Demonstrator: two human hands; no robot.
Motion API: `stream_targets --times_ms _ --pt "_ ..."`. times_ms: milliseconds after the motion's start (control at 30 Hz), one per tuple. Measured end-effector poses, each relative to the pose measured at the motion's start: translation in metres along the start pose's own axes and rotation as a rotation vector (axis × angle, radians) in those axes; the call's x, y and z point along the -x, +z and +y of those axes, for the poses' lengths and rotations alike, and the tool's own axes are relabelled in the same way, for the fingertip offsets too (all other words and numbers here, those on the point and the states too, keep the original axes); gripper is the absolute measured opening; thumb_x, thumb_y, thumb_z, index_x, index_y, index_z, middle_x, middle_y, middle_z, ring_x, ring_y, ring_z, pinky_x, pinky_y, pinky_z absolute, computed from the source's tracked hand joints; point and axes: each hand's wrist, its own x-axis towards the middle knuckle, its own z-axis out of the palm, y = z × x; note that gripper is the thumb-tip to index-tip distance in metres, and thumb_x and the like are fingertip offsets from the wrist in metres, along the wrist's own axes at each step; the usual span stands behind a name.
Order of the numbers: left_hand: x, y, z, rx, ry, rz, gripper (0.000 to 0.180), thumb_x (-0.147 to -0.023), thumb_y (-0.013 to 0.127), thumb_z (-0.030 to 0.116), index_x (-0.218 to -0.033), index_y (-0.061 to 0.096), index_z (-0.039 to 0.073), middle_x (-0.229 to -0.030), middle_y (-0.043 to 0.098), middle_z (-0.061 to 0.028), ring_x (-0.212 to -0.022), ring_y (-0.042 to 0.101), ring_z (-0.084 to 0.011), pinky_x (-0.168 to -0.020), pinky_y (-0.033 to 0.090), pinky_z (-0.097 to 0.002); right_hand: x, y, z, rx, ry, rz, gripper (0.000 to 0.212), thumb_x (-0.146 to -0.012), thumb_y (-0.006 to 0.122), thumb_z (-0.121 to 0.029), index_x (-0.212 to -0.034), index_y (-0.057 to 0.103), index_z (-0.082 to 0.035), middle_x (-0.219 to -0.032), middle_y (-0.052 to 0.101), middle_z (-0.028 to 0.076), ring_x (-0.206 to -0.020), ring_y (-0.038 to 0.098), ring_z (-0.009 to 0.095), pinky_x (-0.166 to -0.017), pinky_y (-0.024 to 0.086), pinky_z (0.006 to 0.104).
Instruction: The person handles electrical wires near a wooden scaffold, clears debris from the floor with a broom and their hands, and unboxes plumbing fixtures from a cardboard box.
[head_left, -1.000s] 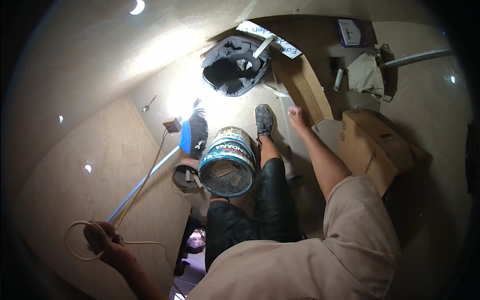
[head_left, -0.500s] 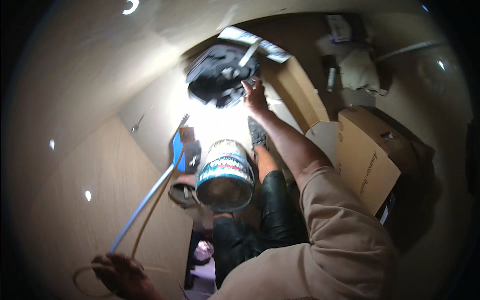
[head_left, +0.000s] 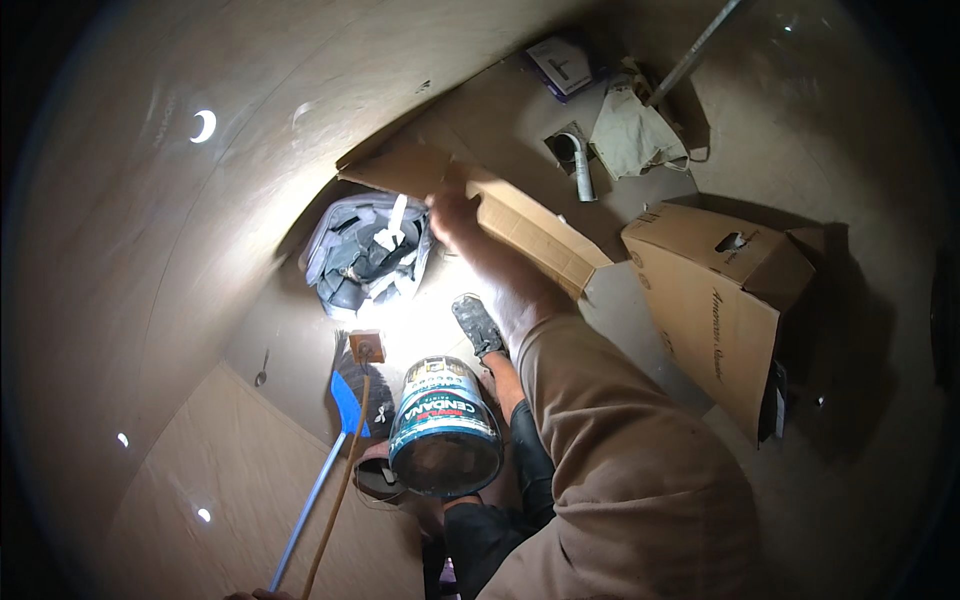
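Note:
My right hand [head_left: 453, 212] reaches forward and is closed at the edge of a long open cardboard box [head_left: 540, 230]; its fingertips are partly hidden. Just left of that hand stands a grey bag [head_left: 335, 235] holding dark items and a pale strip. Only a sliver of my left hand [head_left: 262, 595] shows at the lower edge, around the blue handle of a broom [head_left: 318, 490]. Beside the handle runs a thin brown stick [head_left: 342, 475] with a small orange-brown block [head_left: 367, 346] at its far end. The broom's dark bristles rest on the floor.
A paint bucket [head_left: 445, 425] stands before my legs, beside a smaller reddish container [head_left: 378, 475]. To the right is a large cardboard carton [head_left: 700, 300]. Farther back lie a white pipe [head_left: 583, 175], a pale cloth bag [head_left: 635, 130] and a flat box [head_left: 562, 65]. A spoon-like object [head_left: 262, 370] lies left.
My right hand has moved from the grey bag to the cardboard box, whose far end now shows brown instead of a white printed panel. My left hand has dropped mostly out of view.

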Motion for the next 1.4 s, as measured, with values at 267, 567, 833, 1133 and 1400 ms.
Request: stream_targets --times_ms 267,567,833,1133,1400 --pt "0.014 0.015 0.083 0.193 0.152 0.016 0.017 -0.086 0.067 0.012 -0.091 0.053 0.004 -0.082 0.054 -0.0070 -0.075 0.056 -0.0190 -0.059 0.050 -0.0293 0.119 -0.005 0.027 -0.620 -0.310 0.204 0.023 -0.086 0.054 -0.005 -0.105 0.067 -0.005 -0.112 0.063 0.019 -0.108 0.059 0.039 -0.093 0.048 0.0502" --pt "0.025 -0.016 0.069 -0.006 0.168 0.025 0.036 -0.090 0.066 0.021 -0.117 0.057 -0.002 -0.103 0.062 -0.0151 -0.096 0.061 -0.0277 -0.082 0.053 -0.0398 0.117 -0.118 0.209 -0.303 0.219 -0.038 0.057 -0.084 0.072 -0.041 -0.128 0.059 -0.007 -0.113 0.065 0.023 -0.106 0.064 0.038 -0.091 0.053 0.0478" --pt "0.032 -0.009 0.094 1.120 -0.066 -0.093 0.032 -0.100 0.059 0.031 -0.123 0.055 0.009 -0.105 0.069 -0.0044 -0.076 0.066 -0.0140 -0.044 0.052 -0.0236 0.046 -0.134 0.413 -0.101 0.422 -0.049 0.034 -0.090 0.059 -0.030 -0.097 0.069 0.002 -0.104 0.069 0.024 -0.101 0.067 0.039 -0.085 0.053 0.0501" --pt "0.034 -0.001 0.129 0.991 0.004 -0.162 0.022 -0.103 0.053 0.031 -0.102 0.049 0.009 -0.073 0.064 -0.0062 -0.042 0.053 -0.0093 -0.029 0.041 -0.0201 0.071 -0.078 0.287 -0.372 0.021 -0.004 0.017 -0.088 0.066 -0.017 -0.100 0.072 -0.006 -0.091 0.073 0.014 -0.082 0.071 0.028 -0.072 0.055 0.0365" --pt "0.031 -0.019 0.037 0.670 -0.063 -0.152 0.037 -0.103 0.050 0.031 -0.121 0.052 -0.002 -0.112 0.059 -0.0221 -0.083 0.063 -0.0241 -0.062 0.051 -0.0304 0.065 -0.072 0.012 -0.750 -0.664 0.020 0.015 -0.087 0.062 0.000 -0.098 0.071 -0.005 -0.092 0.069 0.018 -0.088 0.068 0.036 -0.076 0.056 0.0423"
